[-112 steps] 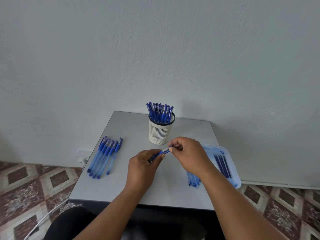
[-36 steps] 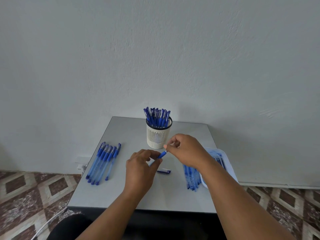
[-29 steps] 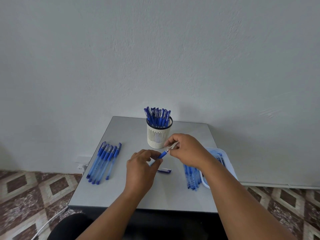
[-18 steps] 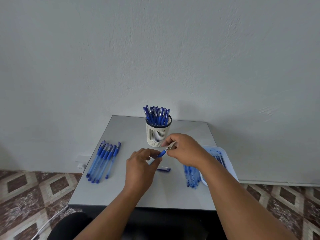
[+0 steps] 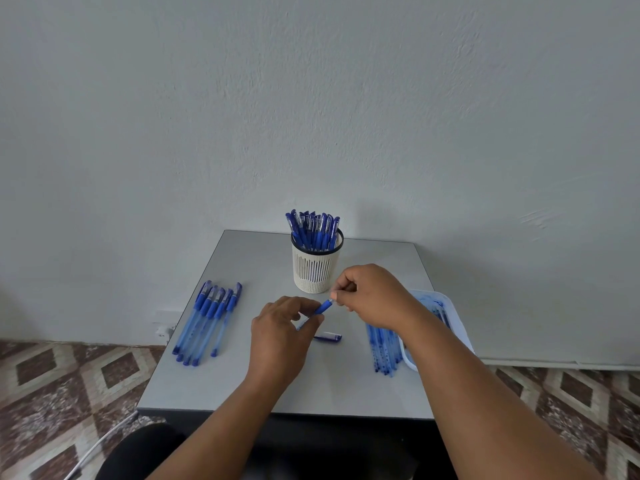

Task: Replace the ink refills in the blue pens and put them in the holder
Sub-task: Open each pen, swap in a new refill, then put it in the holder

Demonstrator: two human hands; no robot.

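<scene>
Mid-swap on one pen (image 5: 322, 308) at table centre, 6 o'clock of holder (image 5: 317, 268): left hand (image 5: 280, 336) curled round barrel, right hand (image 5: 372, 296) pinching tip end, probably unscrewing; next, draw old refill out straight; cap (image 5: 329, 337) lying at 6 o'clock of pen
</scene>
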